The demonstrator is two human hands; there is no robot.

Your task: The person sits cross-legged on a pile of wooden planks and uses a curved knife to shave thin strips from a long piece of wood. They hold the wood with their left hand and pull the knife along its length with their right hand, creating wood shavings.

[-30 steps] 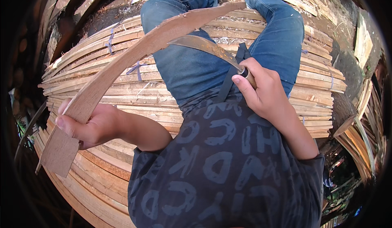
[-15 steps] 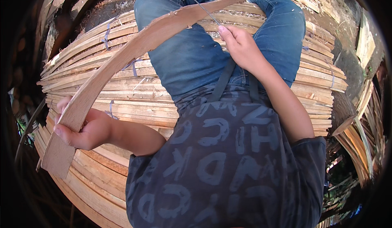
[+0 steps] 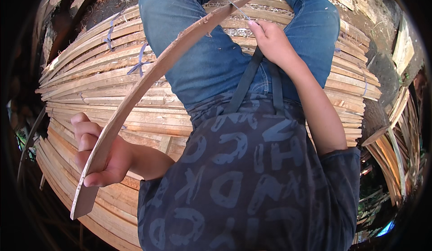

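Note:
A long, narrow wooden slat [image 3: 180, 46] slants from the lower left up to the far side, passing over my left thigh. My left hand [image 3: 112, 159] is closed round its near end, the thumb on one face and the fingers curled on the other. The slat is tilted partly onto its narrow edge. Near the far end, a thin metal blade [image 3: 242, 11], apparently a knife, crosses the slat. My right hand [image 3: 274, 44] grips it between my knees, and the handle is hidden inside the fist. Small raised slivers show along the slat's edge.
Beneath me lie several bundles of wooden slats [image 3: 108, 78], tied with blue-purple strips [image 3: 140, 64]. A cut log [image 3: 375, 125] and more split wood [image 3: 389, 165] are at the right. Wood shavings litter the ground at the far side.
My left hand has shifted right and nearer to me, turning the slat so that its narrow edge shows more. My right hand and the blade have moved slightly to the right and away.

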